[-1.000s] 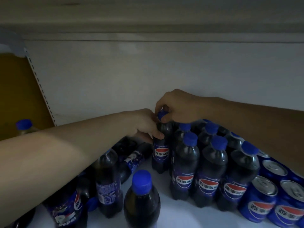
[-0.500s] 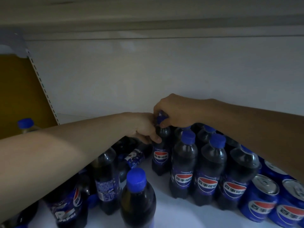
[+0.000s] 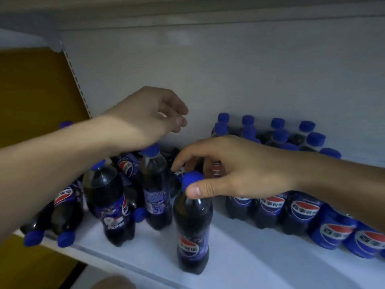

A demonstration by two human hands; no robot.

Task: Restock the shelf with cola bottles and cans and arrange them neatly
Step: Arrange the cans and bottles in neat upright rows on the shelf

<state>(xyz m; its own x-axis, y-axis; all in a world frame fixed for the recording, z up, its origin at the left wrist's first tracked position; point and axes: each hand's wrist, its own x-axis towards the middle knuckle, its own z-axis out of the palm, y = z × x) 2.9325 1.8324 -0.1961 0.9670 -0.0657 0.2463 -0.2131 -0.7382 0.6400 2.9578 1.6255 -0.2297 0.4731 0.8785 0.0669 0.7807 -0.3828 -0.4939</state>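
A dark cola bottle (image 3: 192, 232) with a blue cap stands upright near the front of the white shelf (image 3: 245, 259). My right hand (image 3: 233, 170) pinches its cap, thumb in front and fingers curled over the top. My left hand (image 3: 150, 116) hovers higher up on the left with loosely curled fingers, holding nothing. Under my left forearm two more bottles stand upright: one (image 3: 110, 203) and another (image 3: 155, 190). A tidy block of upright bottles (image 3: 275, 134) fills the back right.
Several bottles lie on their sides (image 3: 62, 213) at the shelf's left end, caps over the edge. Blue cola cans (image 3: 335, 232) stand at the right front. A white back wall and a shelf above close the space. A yellow panel (image 3: 35, 97) is at left.
Both hands have let go of the bottle in the back row. My right hand came forward onto the front bottle's cap; my left hand lifted and opened. The camera view pulled back.
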